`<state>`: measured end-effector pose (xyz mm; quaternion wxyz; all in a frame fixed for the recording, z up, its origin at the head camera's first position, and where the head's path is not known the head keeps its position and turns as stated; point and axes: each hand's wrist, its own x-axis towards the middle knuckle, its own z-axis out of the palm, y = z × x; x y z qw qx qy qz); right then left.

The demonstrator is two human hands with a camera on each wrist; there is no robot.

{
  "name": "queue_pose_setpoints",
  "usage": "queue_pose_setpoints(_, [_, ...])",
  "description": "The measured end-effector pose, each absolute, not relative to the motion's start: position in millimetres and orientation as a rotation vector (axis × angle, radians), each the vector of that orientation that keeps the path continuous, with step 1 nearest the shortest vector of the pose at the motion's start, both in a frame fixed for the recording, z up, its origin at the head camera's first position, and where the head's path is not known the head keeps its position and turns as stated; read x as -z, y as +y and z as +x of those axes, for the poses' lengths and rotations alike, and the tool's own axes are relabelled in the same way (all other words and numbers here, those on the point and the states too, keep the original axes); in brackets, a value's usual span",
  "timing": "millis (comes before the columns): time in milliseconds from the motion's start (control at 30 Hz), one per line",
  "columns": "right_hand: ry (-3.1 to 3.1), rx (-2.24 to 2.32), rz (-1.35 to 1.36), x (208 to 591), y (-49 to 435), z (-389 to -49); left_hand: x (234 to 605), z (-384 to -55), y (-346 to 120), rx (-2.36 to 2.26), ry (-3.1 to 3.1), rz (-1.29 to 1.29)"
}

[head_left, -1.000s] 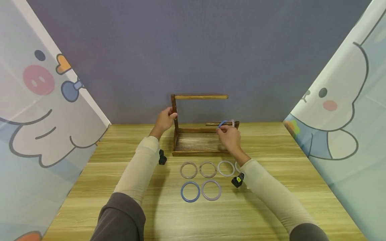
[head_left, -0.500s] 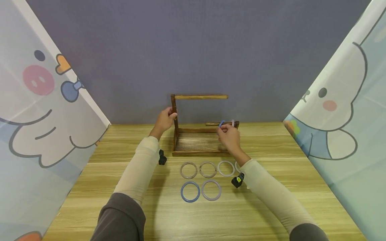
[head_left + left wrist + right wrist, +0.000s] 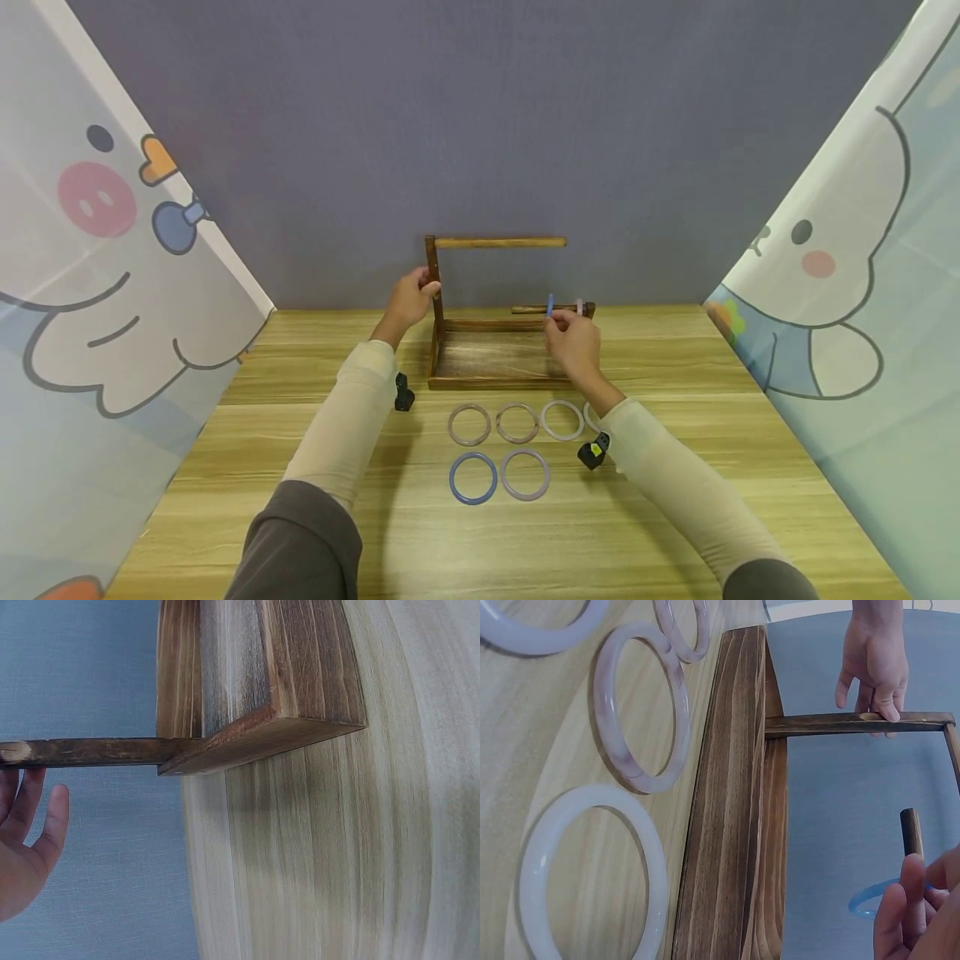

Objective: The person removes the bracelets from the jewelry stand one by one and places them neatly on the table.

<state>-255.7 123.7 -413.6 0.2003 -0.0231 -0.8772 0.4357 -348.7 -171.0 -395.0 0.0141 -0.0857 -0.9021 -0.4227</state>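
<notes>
A brown wooden stand (image 3: 495,383) has a tray base, a tall left post (image 3: 433,258) with a top bar (image 3: 502,242), and a short lower peg (image 3: 528,309) at right. My left hand (image 3: 408,297) holds the post, thumb on one side and fingers behind it. With thumb and fingers, my right hand (image 3: 576,343) pinches a blue bangle (image 3: 550,305). That bangle stands nearly edge-on across the peg, inward of its free end; my fingers hide its lower part. Nearer the peg's base hangs a pale pink bangle (image 3: 580,307). In the right wrist view, the peg's tip (image 3: 910,825) points past the blue bangle (image 3: 862,900).
Several bangles lie in two rows before the stand, among them a blue one (image 3: 473,501), a lilac one (image 3: 525,497) and a white one (image 3: 562,437). My right sleeve partly covers another. Black wrist devices (image 3: 403,392) sit beside both forearms. A grey wall panel (image 3: 495,125) rises behind.
The blue bangle has turned from slanted to nearly upright, edge-on, and my right hand has shifted slightly right with it. The left hand stays on the post.
</notes>
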Motion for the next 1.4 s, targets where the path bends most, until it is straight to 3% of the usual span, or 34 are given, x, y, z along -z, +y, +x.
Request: queue_pose_setpoints(1400, [-2.565,-1.253,0.062,419.2,111.8,-249.9,394.6,-348.5,-169.9,1.335,-2.796,-0.244])
